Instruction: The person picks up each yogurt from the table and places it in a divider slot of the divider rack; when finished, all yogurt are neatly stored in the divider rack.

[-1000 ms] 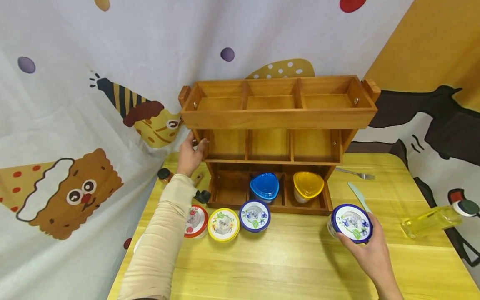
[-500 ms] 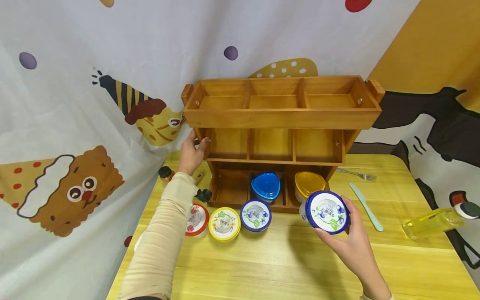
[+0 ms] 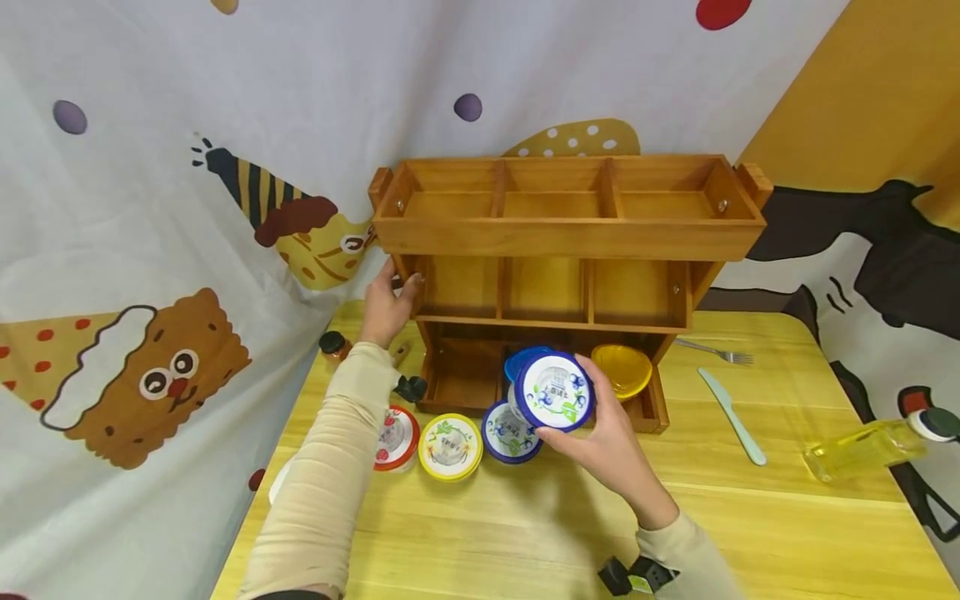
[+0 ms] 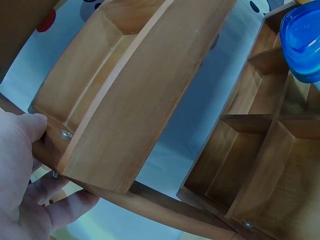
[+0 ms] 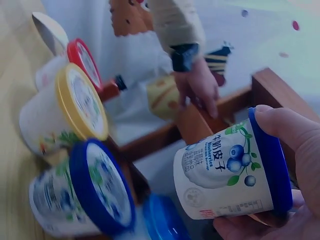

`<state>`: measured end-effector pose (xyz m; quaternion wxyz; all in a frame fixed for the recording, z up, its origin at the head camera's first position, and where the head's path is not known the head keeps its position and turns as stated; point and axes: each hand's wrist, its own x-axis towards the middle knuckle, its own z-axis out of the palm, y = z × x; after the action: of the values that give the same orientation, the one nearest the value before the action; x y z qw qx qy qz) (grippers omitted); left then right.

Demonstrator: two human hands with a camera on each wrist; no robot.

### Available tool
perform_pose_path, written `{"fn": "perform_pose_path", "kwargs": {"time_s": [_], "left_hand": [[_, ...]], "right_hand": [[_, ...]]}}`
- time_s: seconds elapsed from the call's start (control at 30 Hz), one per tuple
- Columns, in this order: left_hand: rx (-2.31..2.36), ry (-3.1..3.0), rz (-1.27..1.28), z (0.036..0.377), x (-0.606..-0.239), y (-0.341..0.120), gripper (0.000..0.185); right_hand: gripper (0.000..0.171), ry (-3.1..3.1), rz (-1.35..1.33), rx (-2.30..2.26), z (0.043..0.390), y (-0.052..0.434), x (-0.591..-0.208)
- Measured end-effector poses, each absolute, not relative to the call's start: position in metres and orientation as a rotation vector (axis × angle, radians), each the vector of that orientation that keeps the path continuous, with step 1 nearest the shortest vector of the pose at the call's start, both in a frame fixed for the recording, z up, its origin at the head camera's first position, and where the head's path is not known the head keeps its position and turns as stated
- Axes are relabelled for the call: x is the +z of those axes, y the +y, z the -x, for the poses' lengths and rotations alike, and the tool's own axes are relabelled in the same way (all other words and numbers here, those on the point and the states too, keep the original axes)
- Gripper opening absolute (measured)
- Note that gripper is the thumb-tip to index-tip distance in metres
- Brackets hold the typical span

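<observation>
My right hand (image 3: 611, 437) holds a blueberry yogurt tub (image 3: 557, 392) by its blue lid, tilted and above the table. A three-tier wooden organizer box (image 3: 570, 239) stands fanned out at the back. With thumb and fingers, my left hand (image 3: 387, 308) grips its left side at the middle tier, as the left wrist view shows. In the bottom tier sit a blue-lidded container (image 3: 523, 361), partly hidden by the held tub, and a yellow-lidded container (image 3: 622, 368). In front stand tubs with a red lid (image 3: 397, 438), a yellow lid (image 3: 450, 447) and a blue lid (image 3: 508, 435).
A fork (image 3: 716, 351), a pale green knife (image 3: 732, 417) and a bottle of yellow liquid (image 3: 862, 450) lie on the right. At the left is a small black-capped jar (image 3: 333, 345). A patterned cloth (image 3: 315, 100) hangs behind the table.
My right hand has carried the blueberry tub leftward from near the knife to over the other blue-lidded tub. The left hand keeps its hold on the organizer.
</observation>
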<state>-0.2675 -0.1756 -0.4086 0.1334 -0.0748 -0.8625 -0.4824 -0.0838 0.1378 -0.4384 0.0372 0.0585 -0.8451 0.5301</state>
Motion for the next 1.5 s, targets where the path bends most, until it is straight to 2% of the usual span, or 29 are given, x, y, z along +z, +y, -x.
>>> {"fn": "perform_pose_path", "kwargs": {"time_s": [0.2,0.8,1.5], "left_hand": [[-1.378,-2.511,0.196,0.269,-0.412,-0.176,0.030],[-1.356,-2.514,0.188,0.272,-0.407,-0.176,0.031],[-1.349,-2.493,0.188,0.272,-0.409,-0.176,0.031]], "right_hand": [[0.106,-2.614,-0.276,1.682,0.107,0.107,-0.441],[0.104,-2.838,-0.393,1.479,0.162,0.039,-0.454],[0.104,-2.974,-0.177,1.477,0.187,0.002,-0.488]]}}
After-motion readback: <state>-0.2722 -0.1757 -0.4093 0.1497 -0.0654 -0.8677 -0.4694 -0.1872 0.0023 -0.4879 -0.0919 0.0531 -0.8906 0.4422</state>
